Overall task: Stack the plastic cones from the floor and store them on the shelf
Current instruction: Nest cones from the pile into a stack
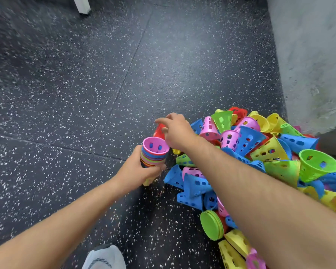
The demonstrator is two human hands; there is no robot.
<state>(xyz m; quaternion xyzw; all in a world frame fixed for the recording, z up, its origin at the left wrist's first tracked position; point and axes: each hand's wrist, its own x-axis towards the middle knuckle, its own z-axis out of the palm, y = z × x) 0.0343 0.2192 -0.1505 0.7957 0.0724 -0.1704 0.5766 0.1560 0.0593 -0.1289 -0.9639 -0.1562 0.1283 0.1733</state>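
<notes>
A nested stack of cones, pink on top with its wide mouth up, is gripped by my left hand just above the floor. Beyond the stack, my right hand holds a red cone between thumb and fingers. A big heap of loose perforated cones in pink, blue, green, yellow and red lies on the floor at the right, under my right forearm. No shelf is in view.
Dark speckled rubber floor stretches left and ahead. A pale concrete wall borders the heap on the right. A white post foot stands at the top left. My shoe shows at the bottom.
</notes>
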